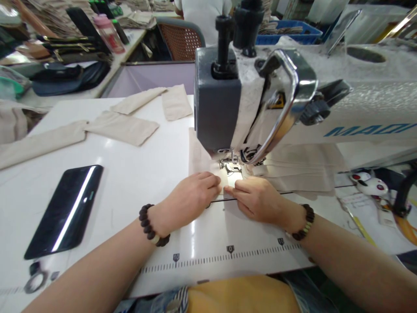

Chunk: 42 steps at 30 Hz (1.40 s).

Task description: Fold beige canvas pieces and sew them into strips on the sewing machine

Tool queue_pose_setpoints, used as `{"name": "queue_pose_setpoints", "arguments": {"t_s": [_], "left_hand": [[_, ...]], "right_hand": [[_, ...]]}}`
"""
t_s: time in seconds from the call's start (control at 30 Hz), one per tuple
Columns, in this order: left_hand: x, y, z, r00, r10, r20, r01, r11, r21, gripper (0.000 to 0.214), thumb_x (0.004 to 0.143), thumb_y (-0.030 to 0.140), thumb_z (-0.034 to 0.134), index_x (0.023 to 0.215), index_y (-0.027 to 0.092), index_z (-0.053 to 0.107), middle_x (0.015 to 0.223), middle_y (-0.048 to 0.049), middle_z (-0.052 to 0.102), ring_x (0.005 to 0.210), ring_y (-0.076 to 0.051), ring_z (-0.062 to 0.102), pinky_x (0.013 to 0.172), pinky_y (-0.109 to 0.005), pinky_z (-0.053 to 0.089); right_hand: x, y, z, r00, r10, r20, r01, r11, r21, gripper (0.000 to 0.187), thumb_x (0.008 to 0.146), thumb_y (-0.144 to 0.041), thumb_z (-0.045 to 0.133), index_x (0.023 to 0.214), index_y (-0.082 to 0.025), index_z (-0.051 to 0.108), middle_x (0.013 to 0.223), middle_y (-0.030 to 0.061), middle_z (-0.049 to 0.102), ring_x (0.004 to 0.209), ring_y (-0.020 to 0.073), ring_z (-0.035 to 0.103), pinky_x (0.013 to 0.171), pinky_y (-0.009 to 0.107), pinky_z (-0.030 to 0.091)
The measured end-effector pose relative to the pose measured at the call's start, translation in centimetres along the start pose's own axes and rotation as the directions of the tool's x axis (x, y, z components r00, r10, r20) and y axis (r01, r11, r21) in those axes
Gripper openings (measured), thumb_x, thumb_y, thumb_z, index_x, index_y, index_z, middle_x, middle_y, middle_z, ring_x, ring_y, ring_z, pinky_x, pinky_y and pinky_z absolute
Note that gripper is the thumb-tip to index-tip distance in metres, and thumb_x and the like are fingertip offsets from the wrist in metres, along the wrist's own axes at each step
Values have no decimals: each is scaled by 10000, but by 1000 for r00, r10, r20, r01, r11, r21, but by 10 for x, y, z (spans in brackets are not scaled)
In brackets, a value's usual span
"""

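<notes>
A beige fabric piece (198, 152) lies flat on the machine bed, partly beneath the head of the sewing machine (216, 95). My left hand (187, 198) rests at the near edge of this piece, its fingers closed and pressed onto the cloth just left of the presser foot (233, 167). On the other side of the foot is my right hand (260, 198), fingers curled together, with one fingertip reaching the fabric's right edge. What its fingers pinch, if anything, is hidden. More beige fabric pieces (302, 169) lie in a stack behind my right wrist.
Several loose beige strips (124, 126) spread over the table's left side. A black phone (65, 211) and a small ring-shaped metal item (35, 281) lie nearer. At right are a yellow-handled tool (361, 228) and a white figure-shaped trinket (371, 184). Behind stand a chair (182, 41) and a person (205, 17).
</notes>
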<state>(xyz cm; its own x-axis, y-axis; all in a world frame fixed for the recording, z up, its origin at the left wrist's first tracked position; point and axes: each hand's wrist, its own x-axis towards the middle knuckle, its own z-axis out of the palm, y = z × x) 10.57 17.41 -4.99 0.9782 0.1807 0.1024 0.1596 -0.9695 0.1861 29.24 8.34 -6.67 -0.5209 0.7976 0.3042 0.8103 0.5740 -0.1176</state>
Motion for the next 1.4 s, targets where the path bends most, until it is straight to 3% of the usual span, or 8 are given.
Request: {"name": "queue_pose_setpoints", "arguments": {"t_s": [0.23,0.57,0.97,1.4], "left_hand": [[2,1,-3,998,-40,51,42,999,-32,162,890,106,433,943,95,585,960,-78,571,979,-183,530,885,-324,471],[10,-8,2,997,-72,-30,73,997,26,193,905,121,405,982,91,579,997,-84,590,990,-163,549,929,-319,461],[17,-17,9,982,-149,-112,158,985,69,132,875,111,462,858,110,592,908,-62,600,882,-171,574,833,-298,488],[20,-20,6,982,-136,-134,144,988,55,162,857,71,462,790,110,605,848,-66,603,858,-178,581,795,-307,506]], "right_hand": [[1,0,0,998,55,28,-55,998,-10,277,868,-137,354,924,-118,625,668,32,541,603,163,459,557,295,299],[8,0,3,978,208,24,-206,976,-74,317,793,-104,454,1080,-120,588,758,41,601,647,146,497,518,260,296],[9,1,6,964,263,43,-257,960,-113,341,790,-111,455,1109,-117,577,779,50,605,664,156,498,555,267,315],[9,0,5,957,281,77,-273,957,-97,350,790,-107,456,1120,-127,571,805,66,612,674,164,507,534,262,304]]}}
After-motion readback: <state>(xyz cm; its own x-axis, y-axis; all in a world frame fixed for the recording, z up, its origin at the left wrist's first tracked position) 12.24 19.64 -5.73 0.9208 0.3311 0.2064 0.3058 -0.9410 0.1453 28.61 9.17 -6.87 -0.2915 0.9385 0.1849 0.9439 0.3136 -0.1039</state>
